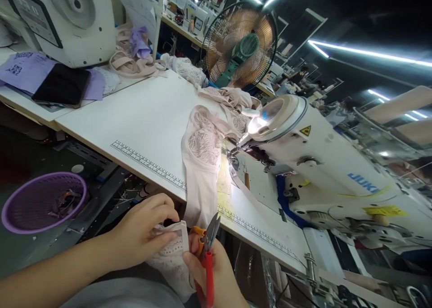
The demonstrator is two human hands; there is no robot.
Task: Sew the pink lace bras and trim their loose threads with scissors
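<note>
A pale pink lace bra (202,150) lies on the white table beside the sewing needle, its band hanging over the front edge. Below that edge, my left hand (145,231) pinches the bra's lace end (168,249), fingers closed on the fabric. Scissors (209,236) with red and orange handles sit in my right hand (216,272), blades pointing up and slightly apart. The right thumb presses near the pale folded edge of the same lace. Whether the right fingers also grip the fabric is partly hidden.
A JUKI sewing machine (324,155) with a lit lamp stands at right. A black phone (62,85) lies by purple papers at left. Behind are a fan (239,47) and more lace pieces (185,69). A purple basket (43,177) sits at lower left.
</note>
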